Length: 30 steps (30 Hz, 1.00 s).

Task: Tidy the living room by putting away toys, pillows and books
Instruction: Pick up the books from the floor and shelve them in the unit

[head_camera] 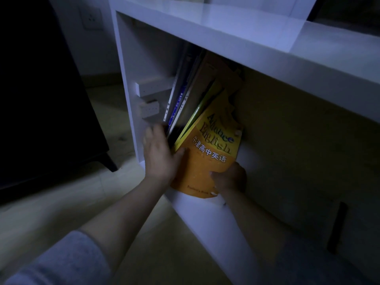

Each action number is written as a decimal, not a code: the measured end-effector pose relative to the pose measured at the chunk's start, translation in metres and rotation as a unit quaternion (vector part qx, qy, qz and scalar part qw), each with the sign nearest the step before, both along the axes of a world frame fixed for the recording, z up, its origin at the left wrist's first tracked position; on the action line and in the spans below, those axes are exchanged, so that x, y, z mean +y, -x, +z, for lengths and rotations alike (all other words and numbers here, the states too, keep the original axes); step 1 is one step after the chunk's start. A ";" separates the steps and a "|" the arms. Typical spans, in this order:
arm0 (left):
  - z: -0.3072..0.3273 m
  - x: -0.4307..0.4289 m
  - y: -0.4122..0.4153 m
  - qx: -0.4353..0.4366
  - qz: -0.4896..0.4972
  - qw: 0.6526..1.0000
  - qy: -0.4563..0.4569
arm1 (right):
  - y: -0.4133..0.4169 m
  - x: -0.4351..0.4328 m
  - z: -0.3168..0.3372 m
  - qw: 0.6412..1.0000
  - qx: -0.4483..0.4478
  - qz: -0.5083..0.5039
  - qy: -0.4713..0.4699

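The room was dim, with a pale floor (144, 243) and a low white shelf (226, 31). A dark cabinet (41, 99) stood to the left. Inside the shelf's open box some thin books (185, 89) leaned to one side, and a white power strip (152, 89) sat beside them. The orange book (207, 157) leaned against those books, half in the box. The right hand (230, 177) held its bottom corner with curled fingers. The left hand (158, 155) lay flat with straight fingers on the book edges, its thumb on the orange cover. Its fingertips were blurry.
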<state>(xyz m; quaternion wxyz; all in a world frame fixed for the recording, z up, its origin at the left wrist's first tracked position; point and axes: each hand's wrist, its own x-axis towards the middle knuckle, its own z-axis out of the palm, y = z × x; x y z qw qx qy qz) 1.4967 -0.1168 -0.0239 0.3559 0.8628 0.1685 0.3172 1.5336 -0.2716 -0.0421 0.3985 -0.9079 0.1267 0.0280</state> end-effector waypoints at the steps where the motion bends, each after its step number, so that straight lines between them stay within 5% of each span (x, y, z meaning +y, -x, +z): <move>1: 0.000 0.001 -0.001 0.008 0.000 1.000 0.011 | -0.001 -0.001 -0.001 1.000 -0.001 0.003 0.000; 7: 0.017 0.002 -0.005 0.037 -0.042 0.988 0.144 | 0.001 -0.001 -0.009 0.999 -0.017 0.012 -0.027; 11: 0.039 0.014 -0.021 0.111 -0.085 0.982 0.126 | 0.002 0.003 -0.013 0.998 -0.036 0.021 -0.038; 23: 0.041 0.015 -0.020 0.102 -0.109 0.980 0.129 | -0.009 0.003 -0.025 0.994 -0.027 0.048 -0.095; 30: 0.033 0.038 0.024 0.131 -0.096 0.956 0.243 | -0.019 0.002 -0.002 0.987 -0.054 0.088 -0.124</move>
